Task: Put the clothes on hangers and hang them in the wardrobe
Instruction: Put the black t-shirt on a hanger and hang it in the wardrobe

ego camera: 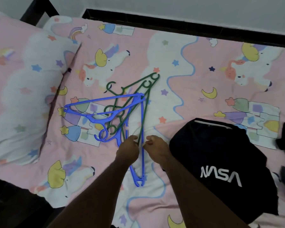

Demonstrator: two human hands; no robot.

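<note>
Bed point(196, 66): pink unicorn sheet, hangers point(122, 109) tangled.
Left hand point(127, 149): green hanger point(142, 116) pinched.
Right hand point(156, 148): curled; hold cannot be told.
Handling: judged light, stiff, snag-prone; best taken by a bar.

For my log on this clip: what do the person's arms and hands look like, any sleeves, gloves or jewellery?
Both forearms are bare as far as the picture reaches: no sleeves show. The left hand and the right hand wear no gloves, and no rings, watch or bracelets can be seen. No markings show on either arm.
</note>
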